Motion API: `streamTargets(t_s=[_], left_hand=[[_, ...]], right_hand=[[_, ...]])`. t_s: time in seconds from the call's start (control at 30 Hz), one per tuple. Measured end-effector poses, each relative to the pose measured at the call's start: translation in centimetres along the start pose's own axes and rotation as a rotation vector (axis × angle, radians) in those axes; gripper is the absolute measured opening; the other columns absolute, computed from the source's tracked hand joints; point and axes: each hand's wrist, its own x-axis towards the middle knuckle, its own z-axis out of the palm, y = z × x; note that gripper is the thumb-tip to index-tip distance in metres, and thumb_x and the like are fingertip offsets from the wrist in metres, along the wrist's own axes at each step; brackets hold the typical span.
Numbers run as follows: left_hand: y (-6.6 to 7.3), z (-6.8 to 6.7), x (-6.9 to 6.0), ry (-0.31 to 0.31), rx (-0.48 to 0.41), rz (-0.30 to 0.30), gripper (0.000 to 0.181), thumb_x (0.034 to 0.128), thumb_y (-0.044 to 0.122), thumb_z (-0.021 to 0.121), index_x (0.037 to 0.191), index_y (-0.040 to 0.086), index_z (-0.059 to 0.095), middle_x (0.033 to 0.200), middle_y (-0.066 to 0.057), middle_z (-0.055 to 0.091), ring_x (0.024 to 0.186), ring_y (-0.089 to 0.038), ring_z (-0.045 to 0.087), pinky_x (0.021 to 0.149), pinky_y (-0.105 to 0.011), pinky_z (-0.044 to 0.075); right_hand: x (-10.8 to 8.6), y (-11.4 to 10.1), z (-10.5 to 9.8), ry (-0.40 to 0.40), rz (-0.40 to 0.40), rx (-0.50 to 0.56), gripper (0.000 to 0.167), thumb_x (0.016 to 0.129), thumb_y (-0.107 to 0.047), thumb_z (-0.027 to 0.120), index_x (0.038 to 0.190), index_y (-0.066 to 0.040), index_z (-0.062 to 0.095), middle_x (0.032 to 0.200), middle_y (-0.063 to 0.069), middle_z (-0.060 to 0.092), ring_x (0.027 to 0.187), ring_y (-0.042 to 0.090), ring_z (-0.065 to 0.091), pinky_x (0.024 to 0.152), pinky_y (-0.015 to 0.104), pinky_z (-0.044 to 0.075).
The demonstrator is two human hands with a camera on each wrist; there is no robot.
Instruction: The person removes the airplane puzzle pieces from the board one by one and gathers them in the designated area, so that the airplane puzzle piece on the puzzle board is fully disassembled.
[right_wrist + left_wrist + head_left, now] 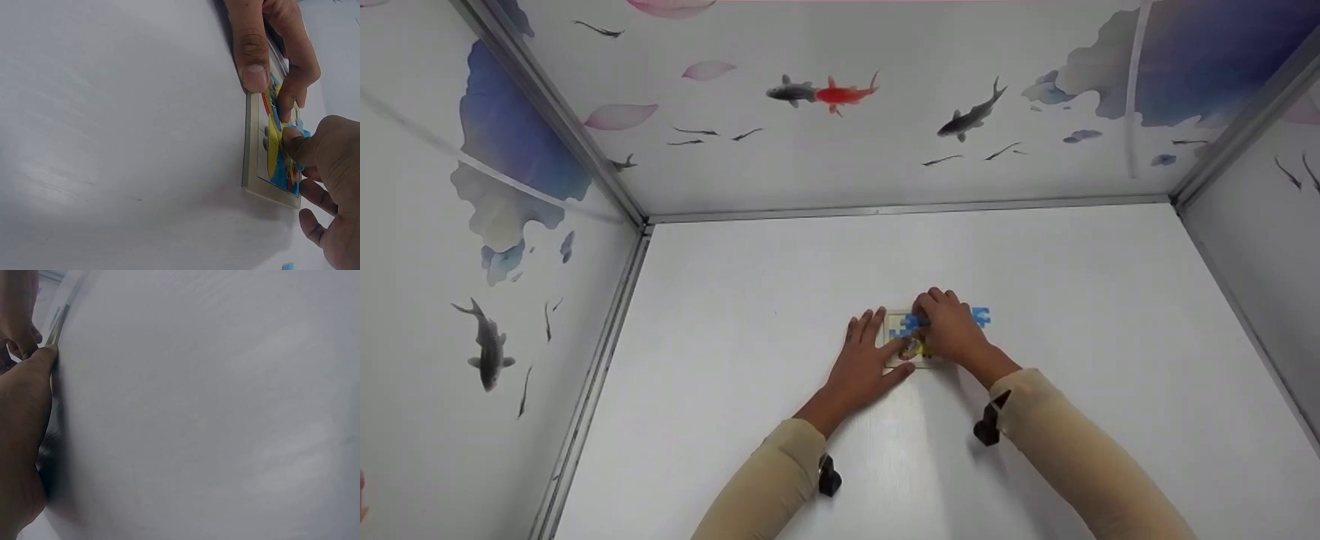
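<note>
Left to right: the left hand (861, 369), fingers extended, lies at 8 o'clock on the puzzle tray (252, 147), which sits on the white table (735, 300). At 3 o'clock, the right hand (956, 330) pinches a blue piece (304, 131); 1 loose piece (981, 316) lies beyond, near 2 o'clock. Caution: I judge that lifting the left thumb could let the tray slide; an angled press could dislodge neighbours. My right wrist view shows the right thumb's pinch, which my head view hides.
</note>
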Motion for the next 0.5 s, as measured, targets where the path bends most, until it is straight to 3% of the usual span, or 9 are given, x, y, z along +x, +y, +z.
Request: streamTargets(t_s=[0.5], left_hand=[[-0.3, 0.1, -0.1, 0.007, -0.045, 0.020, 0.059, 0.1129, 0.062, 0.050, 0.163, 0.032, 0.058, 0.185, -0.019, 0.019, 0.173, -0.040, 0.018, 0.139, -0.064, 0.015]], right_hand=[[-0.2, 1.1, 0.1, 0.059, -0.114, -0.015, 0.028, 0.101, -0.018, 0.083, 0.125, -0.009, 0.074, 0.121, 0.012, 0.068, 0.113, 0.036, 0.060, 0.095, 0.065, 0.054]])
